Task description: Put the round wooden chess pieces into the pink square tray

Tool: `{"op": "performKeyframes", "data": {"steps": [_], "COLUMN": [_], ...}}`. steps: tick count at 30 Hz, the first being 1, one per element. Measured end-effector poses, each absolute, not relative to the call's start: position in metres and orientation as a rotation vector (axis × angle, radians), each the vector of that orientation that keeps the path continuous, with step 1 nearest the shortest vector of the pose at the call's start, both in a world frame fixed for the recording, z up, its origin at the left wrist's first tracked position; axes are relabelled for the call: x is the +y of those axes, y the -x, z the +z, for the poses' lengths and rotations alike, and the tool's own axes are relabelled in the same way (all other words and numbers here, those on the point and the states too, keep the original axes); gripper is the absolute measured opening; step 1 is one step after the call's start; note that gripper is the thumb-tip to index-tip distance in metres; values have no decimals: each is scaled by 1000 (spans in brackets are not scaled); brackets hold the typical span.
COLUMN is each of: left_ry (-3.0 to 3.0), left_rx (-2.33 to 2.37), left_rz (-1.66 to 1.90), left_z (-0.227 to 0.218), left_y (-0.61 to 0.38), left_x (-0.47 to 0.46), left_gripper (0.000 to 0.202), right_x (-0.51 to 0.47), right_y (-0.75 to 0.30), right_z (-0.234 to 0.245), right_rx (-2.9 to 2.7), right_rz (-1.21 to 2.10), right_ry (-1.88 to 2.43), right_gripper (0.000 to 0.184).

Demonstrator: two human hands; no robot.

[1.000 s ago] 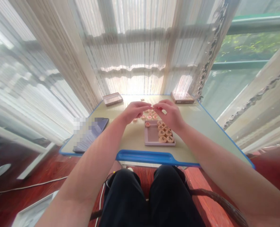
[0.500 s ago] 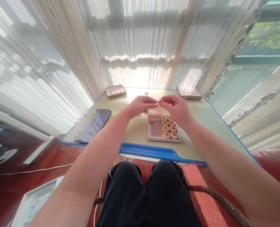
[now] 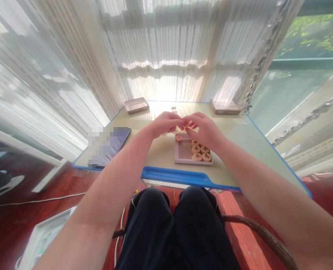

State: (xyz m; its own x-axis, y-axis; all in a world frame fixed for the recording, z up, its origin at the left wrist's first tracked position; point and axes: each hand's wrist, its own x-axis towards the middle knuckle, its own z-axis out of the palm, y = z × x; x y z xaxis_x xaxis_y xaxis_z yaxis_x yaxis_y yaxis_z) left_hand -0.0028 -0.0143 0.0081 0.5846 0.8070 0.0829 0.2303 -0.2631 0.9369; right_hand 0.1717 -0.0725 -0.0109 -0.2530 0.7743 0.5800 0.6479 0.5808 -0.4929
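Observation:
My left hand (image 3: pixel 164 125) and my right hand (image 3: pixel 204 129) meet fingertip to fingertip above the far edge of a small pinkish tray (image 3: pixel 183 152). Both have curled, pinched fingers, and a round wooden chess piece with a red mark (image 3: pixel 186 124) shows between them. Which hand grips it is unclear. Several wooden chess pieces (image 3: pixel 200 152) with dark marks lie in the tray's right side, and one red-marked piece (image 3: pixel 178 138) sits at its far left corner. More pieces lie under my hands, mostly hidden.
The small table (image 3: pixel 239 150) has a blue rim and a blue handle strip (image 3: pixel 180 177) at the near edge. A phone (image 3: pixel 112 144) lies at the left, a flat tin (image 3: pixel 136 105) at the far left, a box (image 3: pixel 225 107) at the far right. Sheer curtains hang behind.
My hands have drawn slightly closer to me and lower over the tray's far edge, fingertips still together. The camera has tilted, shifting the table up in view.

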Motion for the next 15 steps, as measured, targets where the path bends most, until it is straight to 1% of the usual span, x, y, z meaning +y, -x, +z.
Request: {"op": "performKeyframes", "data": {"steps": [3,10,15], "left_ry": [-1769,-1787,-1781], "left_rx": [809,830,833], "left_rz": [690,690,666], "left_z": [7,5,4], "left_y": [2,2,4], "left_x": [-14,-13,-11], "left_gripper": [12,16,16], "right_x": [-74,-75,-79], "right_y": [-172,-172,-172], "right_z": [-10,-8,-6], "right_rx": [-2033,-2040,-2056], "right_rz": [81,10,-80], "right_ry": [1182,1191,1181], "right_gripper": [29,27,18]}}
